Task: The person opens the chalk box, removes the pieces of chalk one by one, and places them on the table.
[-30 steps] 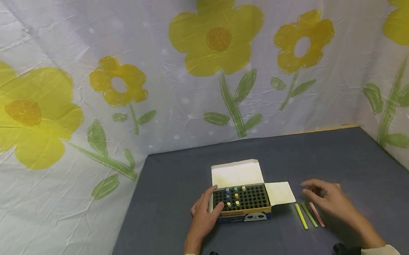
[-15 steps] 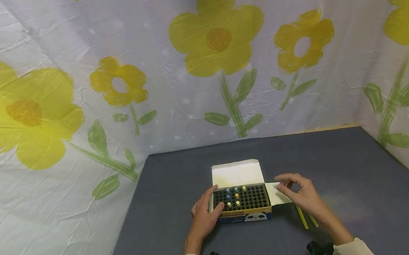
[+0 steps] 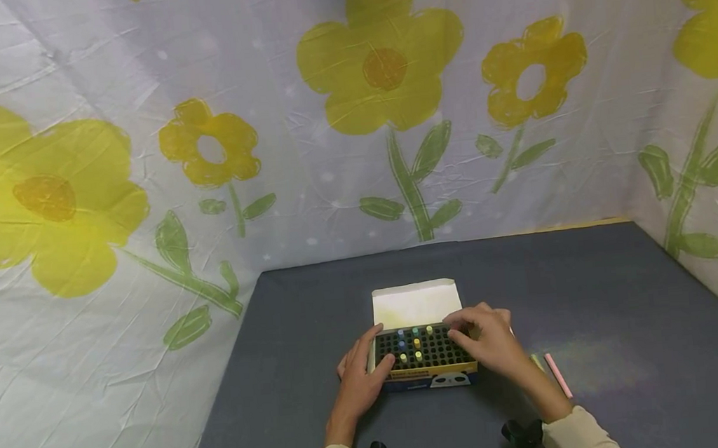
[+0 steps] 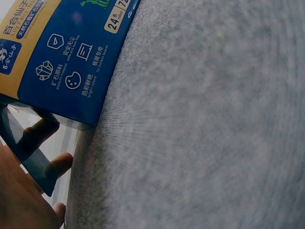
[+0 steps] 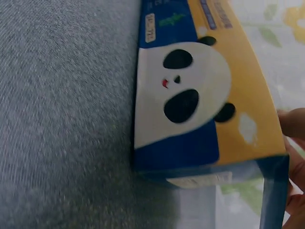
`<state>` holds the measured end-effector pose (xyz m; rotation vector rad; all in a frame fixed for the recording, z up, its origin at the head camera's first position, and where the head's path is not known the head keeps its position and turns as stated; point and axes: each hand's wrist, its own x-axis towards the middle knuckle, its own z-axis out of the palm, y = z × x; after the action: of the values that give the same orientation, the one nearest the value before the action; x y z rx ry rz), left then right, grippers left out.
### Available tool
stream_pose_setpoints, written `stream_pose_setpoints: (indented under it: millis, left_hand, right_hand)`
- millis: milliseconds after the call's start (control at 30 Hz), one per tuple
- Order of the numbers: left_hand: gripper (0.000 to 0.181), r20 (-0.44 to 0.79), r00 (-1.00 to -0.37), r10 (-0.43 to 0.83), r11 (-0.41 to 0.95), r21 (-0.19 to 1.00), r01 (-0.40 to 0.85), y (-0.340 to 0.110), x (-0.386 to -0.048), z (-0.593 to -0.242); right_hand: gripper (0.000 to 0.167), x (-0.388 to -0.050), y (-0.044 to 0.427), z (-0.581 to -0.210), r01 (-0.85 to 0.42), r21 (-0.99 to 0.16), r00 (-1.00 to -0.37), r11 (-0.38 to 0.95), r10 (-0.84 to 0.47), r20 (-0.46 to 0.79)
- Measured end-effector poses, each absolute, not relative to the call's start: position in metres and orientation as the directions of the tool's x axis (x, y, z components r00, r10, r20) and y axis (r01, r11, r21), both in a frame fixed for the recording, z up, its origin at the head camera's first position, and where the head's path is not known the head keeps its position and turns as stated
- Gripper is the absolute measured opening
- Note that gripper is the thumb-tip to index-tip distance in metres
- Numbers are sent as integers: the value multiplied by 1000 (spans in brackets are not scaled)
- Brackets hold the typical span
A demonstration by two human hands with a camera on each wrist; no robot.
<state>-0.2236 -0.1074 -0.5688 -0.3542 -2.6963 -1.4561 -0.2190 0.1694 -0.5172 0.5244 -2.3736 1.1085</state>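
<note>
A chalk box (image 3: 431, 381) stands with its lid and a side flap folded out. Its black holder (image 3: 441, 353) has rows of holes, several with upright chalk sticks in blue, teal, yellow and orange. My left hand (image 3: 360, 385) grips the box's left end, thumb at the front corner and a finger at the back. Over the holder's right end hovers my right hand (image 3: 491, 343), fingers bent and no chalk visible between them. The right wrist view catches only its fingers (image 5: 296, 167) beside the panda-printed box. A pink chalk stick (image 3: 558, 376) lies right of my forearm.
A green chalk stick (image 3: 537, 362) lies mostly hidden behind the right forearm. The raised white lid (image 3: 416, 305) stands behind the holder. Dark cloth covers the table (image 3: 644, 314), and a flower-printed curtain (image 3: 330, 184) rises behind it.
My right hand has travelled left, from above the chalk sticks on the table, across the side flap, to the holder's right end. My left hand and the box have stayed put.
</note>
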Motion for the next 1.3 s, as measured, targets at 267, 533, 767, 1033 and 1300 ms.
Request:
stream_pose_setpoints:
  millis: [267,533,767,1033,1300]
  left_hand:
    - [58,162,-970,179,525,818,234,-108,-225,-570]
    - [58,166,-968,186,515,823,240,-109,-225,-569]
    - [58,169,-969,182,523,818,241,-109,-225,-570]
    - [58,169,-967,190,538,806,247,-108,-223,-570]
    - [58,168,-968,185,532,811,243,-108,-223,-568]
  right_hand:
    - [20,-222,152,-516,-488,-564,-835,666,-168,524]
    - [17,-223,138,-515,-420,-564,-869,711,-136,476]
    - [14,-225,129,-514,-358,-524,-882,772,-97,460]
    - [10,-225,123,-512,-272,-537,-910,798,-31,414]
    - [12,-225,120,-513,-242,-530,-905,813,8,426]
